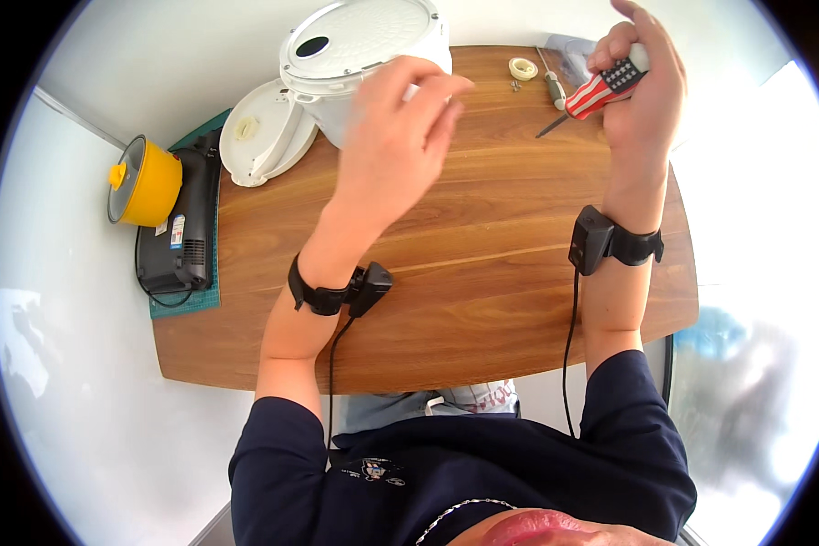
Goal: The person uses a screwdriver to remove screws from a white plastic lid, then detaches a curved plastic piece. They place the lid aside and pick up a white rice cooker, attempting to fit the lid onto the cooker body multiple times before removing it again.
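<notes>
My right hand (pixel 642 91), raised over the table's far right, is wrapped around a screwdriver (pixel 601 95) with a red-and-white striped handle and a dark starred patch. Its thin dark shaft points down and left. My left hand (pixel 393 150) hovers in front of a white bucket-shaped appliance (pixel 373 41) and hides part of it. The fingers of that hand are loosely bent and apart, partly blurred, with nothing visible in them. A dark oval opening and small screws show on the appliance's top face. Whether my left hand touches the appliance, I cannot tell.
Left of the appliance lies a white round lid-like part (pixel 287 150). A yellow pot (pixel 155 187) and a black device (pixel 175 259) sit by a green mat (pixel 211 296). At the far right are another screwdriver (pixel 555 92), a cream ring (pixel 522 68), small screws (pixel 517 86) and clear plastic (pixel 573 56).
</notes>
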Tool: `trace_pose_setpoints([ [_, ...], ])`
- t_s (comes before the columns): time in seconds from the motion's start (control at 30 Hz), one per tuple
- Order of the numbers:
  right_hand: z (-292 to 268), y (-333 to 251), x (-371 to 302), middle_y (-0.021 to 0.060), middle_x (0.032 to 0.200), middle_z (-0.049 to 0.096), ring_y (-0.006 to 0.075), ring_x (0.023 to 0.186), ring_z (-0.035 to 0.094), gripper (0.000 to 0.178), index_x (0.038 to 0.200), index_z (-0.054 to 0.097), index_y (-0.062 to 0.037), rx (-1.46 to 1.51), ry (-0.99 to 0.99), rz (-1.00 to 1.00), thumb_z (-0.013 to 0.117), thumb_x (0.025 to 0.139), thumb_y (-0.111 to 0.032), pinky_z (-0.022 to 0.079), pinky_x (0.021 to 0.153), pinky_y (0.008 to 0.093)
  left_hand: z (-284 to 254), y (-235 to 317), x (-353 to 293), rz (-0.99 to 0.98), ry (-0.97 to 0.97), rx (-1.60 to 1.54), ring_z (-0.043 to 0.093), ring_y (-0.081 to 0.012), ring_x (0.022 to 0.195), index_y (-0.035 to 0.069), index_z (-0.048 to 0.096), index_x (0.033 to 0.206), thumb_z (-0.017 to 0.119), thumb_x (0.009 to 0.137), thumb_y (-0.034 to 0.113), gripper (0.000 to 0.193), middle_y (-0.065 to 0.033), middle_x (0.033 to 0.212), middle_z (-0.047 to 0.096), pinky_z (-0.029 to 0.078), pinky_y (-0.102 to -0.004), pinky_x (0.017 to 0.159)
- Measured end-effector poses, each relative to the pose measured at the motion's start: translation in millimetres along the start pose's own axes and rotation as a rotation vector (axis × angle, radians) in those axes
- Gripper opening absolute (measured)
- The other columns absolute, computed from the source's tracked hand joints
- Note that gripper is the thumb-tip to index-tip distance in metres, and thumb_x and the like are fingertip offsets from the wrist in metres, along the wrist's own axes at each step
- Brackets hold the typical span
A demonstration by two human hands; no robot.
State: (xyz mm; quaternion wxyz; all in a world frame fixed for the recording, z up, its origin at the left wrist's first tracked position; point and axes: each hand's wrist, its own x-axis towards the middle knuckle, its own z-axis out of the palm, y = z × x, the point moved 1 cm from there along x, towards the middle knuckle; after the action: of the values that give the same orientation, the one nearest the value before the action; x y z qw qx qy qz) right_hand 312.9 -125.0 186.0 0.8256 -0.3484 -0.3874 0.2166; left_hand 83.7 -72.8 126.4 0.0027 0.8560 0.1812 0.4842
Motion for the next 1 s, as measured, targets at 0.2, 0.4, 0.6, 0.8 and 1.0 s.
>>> trace_pose_setpoints([
  [0.2, 5, 20, -6, 0.0017, 0.073, 0.050, 0.0134, 0.066, 0.050, 0.034, 0.123, 0.059, 0.0102, 0.034, -0.210, 0.095, 0.049, 0.107, -0.018, 0.043, 0.063, 0.0300, -52, -55, 7, -0.124, 0.126, 0.183, 0.061, -0.0239, 0.090, 0.011, 0.073, 0.098, 0.080, 0.083, 0.010, 0.016, -0.0008, 0.095, 0.063, 0.047, -0.0389, 0.084],
  [0.4, 2, 34, -3, 0.0135, 0.102, 0.060, 0.0259, 0.096, 0.060, 0.034, 0.131, 0.048, 0.0057, 0.246, -0.227, 0.059, 0.049, 0.098, -0.005, 0.049, 0.092, 0.0421, -79, -80, 3, -0.119, -0.108, 0.227, 0.064, -0.0257, 0.096, 0.009, 0.074, 0.104, 0.080, 0.084, 0.014, 0.021, -0.0027, 0.103, 0.069, 0.051, -0.0374, 0.084],
  [0.6, 29, 13, -22, 0.0231, 0.119, 0.057, 0.0346, 0.113, 0.059, 0.047, 0.137, 0.043, 0.0069, 0.214, -0.130, 0.023, 0.048, 0.091, 0.005, 0.046, 0.108, 0.0516, -68, -91, -2, -0.141, -0.096, 0.088, 0.062, -0.0280, 0.092, 0.006, 0.071, 0.100, 0.081, 0.081, 0.011, 0.022, -0.0043, 0.098, 0.067, 0.050, -0.0378, 0.081],
  [0.8, 53, -2, -31, 0.0219, 0.116, 0.058, 0.0331, 0.113, 0.059, 0.049, 0.141, 0.040, 0.0100, 0.064, -0.062, -0.122, 0.052, 0.095, 0.006, 0.047, 0.107, 0.0506, -64, -89, 5, -0.152, -0.082, 0.011, 0.061, -0.0283, 0.089, 0.004, 0.068, 0.096, 0.080, 0.081, 0.008, 0.020, -0.0049, 0.093, 0.064, 0.049, -0.0386, 0.079],
  [1.0, 71, -6, -25, 0.0239, 0.116, 0.058, 0.0338, 0.114, 0.058, 0.049, 0.142, 0.037, 0.0135, 0.163, -0.068, -0.152, 0.052, 0.096, 0.005, 0.048, 0.107, 0.0519, -70, -73, 9, -0.226, -0.129, -0.017, 0.060, -0.0269, 0.092, 0.004, 0.067, 0.094, 0.080, 0.080, 0.007, 0.020, -0.0045, 0.091, 0.064, 0.049, -0.0382, 0.079],
])
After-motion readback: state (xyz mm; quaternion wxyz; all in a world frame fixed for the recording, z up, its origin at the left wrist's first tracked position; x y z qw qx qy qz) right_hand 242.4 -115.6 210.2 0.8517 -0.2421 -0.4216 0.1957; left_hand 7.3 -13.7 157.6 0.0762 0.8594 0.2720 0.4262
